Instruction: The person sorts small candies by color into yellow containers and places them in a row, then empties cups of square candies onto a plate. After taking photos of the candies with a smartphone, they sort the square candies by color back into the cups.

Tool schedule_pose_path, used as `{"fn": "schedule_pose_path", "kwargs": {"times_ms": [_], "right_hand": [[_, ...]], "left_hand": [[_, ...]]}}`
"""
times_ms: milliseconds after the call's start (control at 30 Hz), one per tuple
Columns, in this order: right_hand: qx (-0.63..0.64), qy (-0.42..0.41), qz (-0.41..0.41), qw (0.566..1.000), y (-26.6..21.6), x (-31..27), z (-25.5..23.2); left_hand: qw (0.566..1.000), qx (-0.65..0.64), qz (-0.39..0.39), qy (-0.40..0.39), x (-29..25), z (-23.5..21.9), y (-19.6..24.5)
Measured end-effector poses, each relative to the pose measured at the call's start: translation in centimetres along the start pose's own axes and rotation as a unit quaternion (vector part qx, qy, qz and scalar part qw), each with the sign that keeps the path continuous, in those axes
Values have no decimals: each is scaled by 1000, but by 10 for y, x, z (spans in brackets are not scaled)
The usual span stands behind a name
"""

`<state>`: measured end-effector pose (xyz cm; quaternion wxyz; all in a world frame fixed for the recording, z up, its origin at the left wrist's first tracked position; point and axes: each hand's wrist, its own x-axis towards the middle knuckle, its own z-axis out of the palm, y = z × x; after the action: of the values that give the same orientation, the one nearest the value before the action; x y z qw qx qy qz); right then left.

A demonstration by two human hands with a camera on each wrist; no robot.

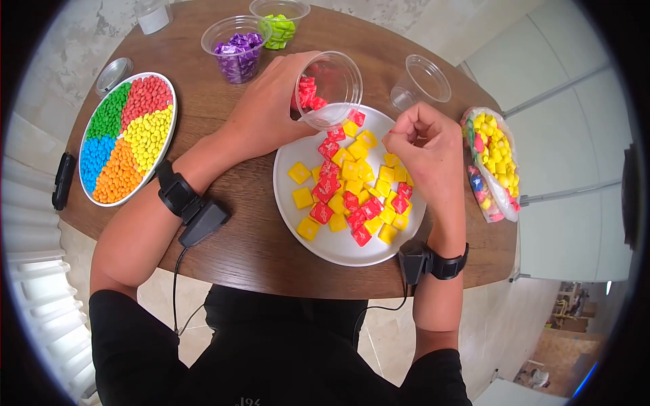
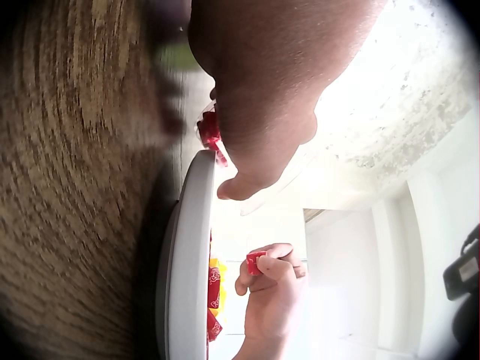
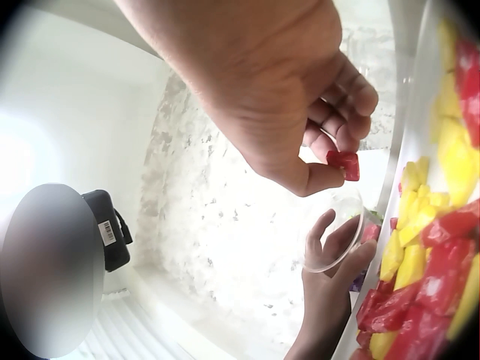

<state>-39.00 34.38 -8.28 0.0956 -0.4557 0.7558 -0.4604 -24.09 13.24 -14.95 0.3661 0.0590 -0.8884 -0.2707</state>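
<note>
My left hand (image 1: 266, 105) grips a clear plastic cup (image 1: 347, 76), tipped over the far edge of a white plate (image 1: 286, 196). Several red wrapped candies (image 1: 310, 93) lie inside it. Over the plate's right side, my right hand (image 1: 433, 145) pinches a small red wrapped candy (image 3: 345, 165) between thumb and fingertips. In the left wrist view, that same candy (image 2: 256, 262) shows raised above the plate's rim. Yellow wrapped candies (image 1: 349, 170) and red ones (image 1: 321, 213) are spread over the plate, some overlapping.
To the left is a plate of colour-sorted small candies (image 1: 142, 134). Behind stand cups of purple candies (image 1: 238, 57) and green candies (image 1: 279, 30). A clear cup (image 1: 413, 84) lies tilted at the back right, near an open bag of candies (image 1: 497, 159).
</note>
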Motion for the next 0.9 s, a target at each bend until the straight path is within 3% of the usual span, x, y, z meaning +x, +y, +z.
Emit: {"fn": "schedule_pose_path", "kwargs": {"times_ms": [100, 167, 267, 400, 500, 600, 667, 700, 767, 900], "right_hand": [[70, -4, -3, 998, -1, -2, 0], [69, -78, 26, 994, -7, -4, -4], [64, -125, 48, 989, -10, -6, -5], [152, -90, 28, 984, -13, -6, 7], [275, -2, -33, 961, -16, -2, 15], [245, -1, -20, 969, -8, -1, 13], [122, 14, 44, 991, -1, 0, 13], [121, 15, 44, 992, 6, 2, 12], [-7, 1, 5, 1000, 20, 6, 12], [-42, -26, -73, 996, 18, 5, 13]], "left_hand": [[1000, -1, -1, 0, 0, 0, 0], [1000, -1, -3, 1, -1, 0, -1], [1000, 3, -8, -5, -1, 0, 0], [1000, -2, -16, -9, 0, 0, 1], [1000, -5, -18, -11, 0, -1, 2], [1000, -1, -16, -10, 0, -1, 2], [1000, -2, -15, -7, -1, -1, 1], [1000, -2, -14, -6, -1, -1, 1], [1000, -4, -12, -6, 0, 0, 2], [1000, -5, -13, -6, 0, -1, 2]]}}
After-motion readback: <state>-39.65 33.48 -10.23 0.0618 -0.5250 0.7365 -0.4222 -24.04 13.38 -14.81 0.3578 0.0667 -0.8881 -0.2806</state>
